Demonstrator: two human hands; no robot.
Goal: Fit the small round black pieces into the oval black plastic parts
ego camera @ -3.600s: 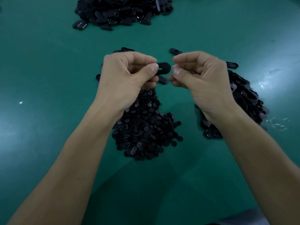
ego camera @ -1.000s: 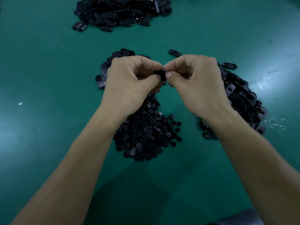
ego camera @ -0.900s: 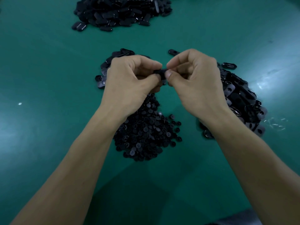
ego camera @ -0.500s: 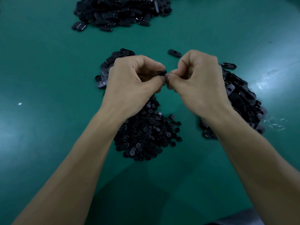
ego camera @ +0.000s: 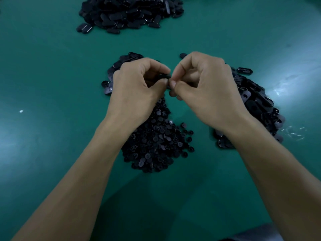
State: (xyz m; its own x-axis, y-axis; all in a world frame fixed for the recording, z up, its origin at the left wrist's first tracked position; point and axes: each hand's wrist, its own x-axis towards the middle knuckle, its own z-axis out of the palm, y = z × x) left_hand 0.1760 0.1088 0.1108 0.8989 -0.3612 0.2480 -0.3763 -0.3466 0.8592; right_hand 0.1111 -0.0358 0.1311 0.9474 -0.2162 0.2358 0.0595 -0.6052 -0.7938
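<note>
Two bare forearms are reaching in from the near edge over the green desk point(ego camera: 52, 75). Between them a heap of small round black pieces point(ego camera: 156, 141) is lying on the desk, partly under the left wrist. Above its far end the left hand point(ego camera: 137, 89) is curling its fingers point(ego camera: 156, 66) and thumb round a mostly hidden black part point(ego camera: 164, 76). The right hand point(ego camera: 205, 87) is meeting it, thumb and forefinger pinching tight at the part's edge; whether they are gripping a round piece I cannot tell. A pile of oval black parts point(ego camera: 255, 100) is lying beyond the right wrist, a few more ovals point(ego camera: 119, 64) behind the left hand, and a larger pile point(ego camera: 128, 13) is sitting at the far edge.
</note>
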